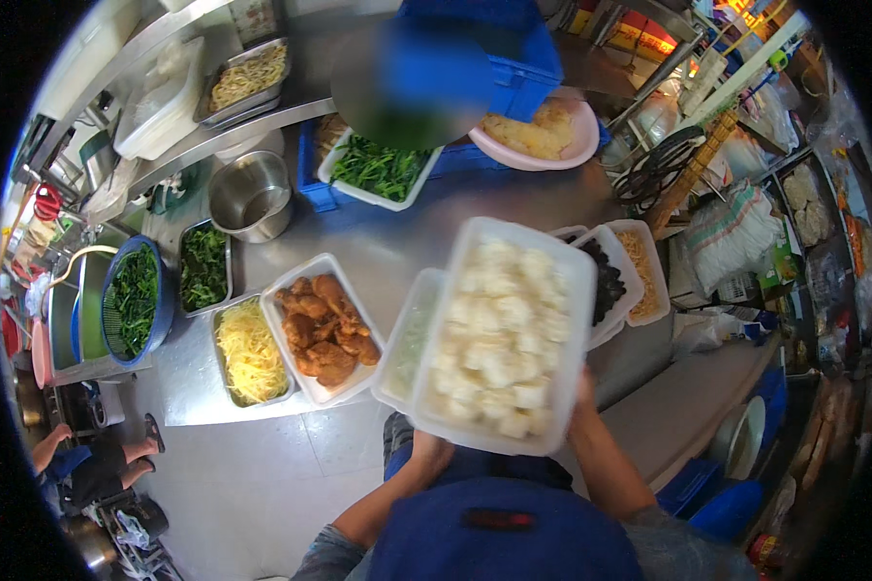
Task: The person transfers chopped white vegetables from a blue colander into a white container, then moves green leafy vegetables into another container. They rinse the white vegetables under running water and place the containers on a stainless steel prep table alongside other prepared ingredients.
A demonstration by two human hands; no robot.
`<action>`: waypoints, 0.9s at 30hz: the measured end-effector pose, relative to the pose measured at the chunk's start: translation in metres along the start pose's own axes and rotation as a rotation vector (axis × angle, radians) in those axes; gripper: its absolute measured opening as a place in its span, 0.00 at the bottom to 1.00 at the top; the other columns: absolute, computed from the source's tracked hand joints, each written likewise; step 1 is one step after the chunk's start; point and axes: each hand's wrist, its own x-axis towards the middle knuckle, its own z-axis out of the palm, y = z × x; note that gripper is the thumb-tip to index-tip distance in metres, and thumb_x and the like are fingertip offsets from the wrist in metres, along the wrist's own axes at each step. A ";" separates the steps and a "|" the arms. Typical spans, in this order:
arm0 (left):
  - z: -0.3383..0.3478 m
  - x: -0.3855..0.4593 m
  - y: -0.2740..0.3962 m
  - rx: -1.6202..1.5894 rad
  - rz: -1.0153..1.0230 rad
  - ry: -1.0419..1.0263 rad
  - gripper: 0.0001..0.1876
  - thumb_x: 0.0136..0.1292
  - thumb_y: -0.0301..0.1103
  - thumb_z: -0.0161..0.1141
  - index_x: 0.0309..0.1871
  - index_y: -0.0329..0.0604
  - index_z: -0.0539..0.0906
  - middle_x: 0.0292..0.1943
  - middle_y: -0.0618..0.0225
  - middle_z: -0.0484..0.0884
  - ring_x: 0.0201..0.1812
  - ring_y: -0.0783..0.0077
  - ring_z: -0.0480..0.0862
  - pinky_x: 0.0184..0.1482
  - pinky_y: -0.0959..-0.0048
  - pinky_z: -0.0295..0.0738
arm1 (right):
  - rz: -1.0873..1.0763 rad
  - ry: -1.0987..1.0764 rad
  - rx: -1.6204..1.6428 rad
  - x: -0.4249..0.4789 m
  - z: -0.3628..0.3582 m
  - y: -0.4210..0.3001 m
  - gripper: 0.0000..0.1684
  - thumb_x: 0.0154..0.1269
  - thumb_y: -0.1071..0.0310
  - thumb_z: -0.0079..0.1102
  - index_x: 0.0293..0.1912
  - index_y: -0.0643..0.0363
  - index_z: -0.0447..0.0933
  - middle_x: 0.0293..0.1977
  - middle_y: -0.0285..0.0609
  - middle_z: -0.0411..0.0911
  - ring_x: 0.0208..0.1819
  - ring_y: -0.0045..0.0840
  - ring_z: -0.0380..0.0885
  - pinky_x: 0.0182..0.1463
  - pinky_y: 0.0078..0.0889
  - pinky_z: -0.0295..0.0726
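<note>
A white plastic tub [423, 407] full of pale, cut chunks of food, perhaps cauliflower, is held up over the front edge of the steel worktop [189, 385]. My left hand [433, 452] grips its lower left corner, the fingers hidden beneath it. On its right side is my right hand [583, 396], also partly hidden by the tub. Under its left edge shows another white tub [407, 341] with pale green contents. Left of that are a white tub of browned chicken pieces [327, 330] and a steel tray of yellow shreds [251, 352].
Tubs of dark food [603, 283] and thin tan strips [636, 269] stand at the right. Behind are a steel pot [251, 196], a tub of green vegetables [381, 171] and a pink basin [545, 160]. A person [94, 465] is at the far lower left.
</note>
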 end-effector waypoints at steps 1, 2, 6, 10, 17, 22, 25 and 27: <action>-0.002 0.007 -0.013 -0.080 0.010 -0.036 0.28 0.71 0.36 0.58 0.71 0.41 0.64 0.65 0.61 0.73 0.64 0.59 0.75 0.67 0.57 0.71 | -0.045 0.014 -0.132 0.019 0.001 0.012 0.17 0.71 0.62 0.51 0.54 0.60 0.77 0.43 0.42 0.81 0.43 0.26 0.82 0.45 0.33 0.85; 0.003 0.008 -0.021 0.071 0.092 -0.006 0.25 0.72 0.38 0.56 0.69 0.42 0.67 0.64 0.62 0.74 0.63 0.60 0.76 0.66 0.58 0.72 | -0.084 -0.203 -0.052 0.042 0.003 0.021 0.15 0.69 0.68 0.53 0.54 0.59 0.77 0.45 0.41 0.81 0.43 0.26 0.82 0.47 0.32 0.85; 0.001 0.003 -0.041 0.047 0.115 0.177 0.22 0.73 0.41 0.55 0.65 0.42 0.71 0.62 0.62 0.77 0.62 0.59 0.77 0.65 0.57 0.74 | 0.142 -0.309 -0.001 0.095 0.014 0.056 0.17 0.64 0.77 0.56 0.53 0.57 0.78 0.45 0.41 0.81 0.43 0.24 0.81 0.46 0.31 0.84; 0.014 -0.007 -0.047 -0.038 0.159 0.287 0.23 0.76 0.43 0.49 0.68 0.41 0.69 0.65 0.60 0.75 0.65 0.57 0.75 0.67 0.55 0.71 | 0.164 -0.389 -0.062 0.115 0.014 0.078 0.11 0.63 0.78 0.59 0.46 0.59 0.78 0.41 0.40 0.82 0.41 0.24 0.81 0.46 0.32 0.83; 0.049 0.015 -0.066 -0.068 0.244 0.228 0.24 0.78 0.42 0.44 0.71 0.40 0.66 0.69 0.58 0.71 0.68 0.58 0.73 0.68 0.55 0.71 | 0.142 -0.365 -0.197 0.148 -0.008 0.102 0.13 0.63 0.78 0.57 0.48 0.59 0.76 0.38 0.35 0.78 0.40 0.19 0.77 0.44 0.24 0.77; 0.068 0.042 -0.063 0.013 0.246 0.206 0.25 0.78 0.44 0.42 0.72 0.40 0.64 0.70 0.57 0.69 0.68 0.55 0.72 0.69 0.54 0.70 | -0.185 -0.395 -0.381 0.174 0.003 0.094 0.05 0.65 0.75 0.57 0.38 0.59 0.70 0.30 0.34 0.72 0.33 0.19 0.72 0.37 0.26 0.73; 0.069 0.052 -0.064 -0.027 0.229 0.232 0.25 0.79 0.44 0.40 0.72 0.39 0.64 0.69 0.55 0.69 0.68 0.51 0.72 0.68 0.53 0.70 | -0.436 -0.298 -0.679 0.172 0.012 0.078 0.10 0.61 0.73 0.60 0.36 0.59 0.66 0.24 0.39 0.69 0.28 0.25 0.71 0.32 0.32 0.71; 0.069 0.051 -0.065 -0.004 0.214 0.214 0.25 0.79 0.43 0.39 0.72 0.39 0.64 0.69 0.54 0.69 0.67 0.51 0.72 0.69 0.52 0.70 | -0.481 -0.341 -0.770 0.169 0.013 0.075 0.11 0.59 0.72 0.61 0.35 0.59 0.66 0.23 0.41 0.68 0.27 0.29 0.71 0.32 0.35 0.70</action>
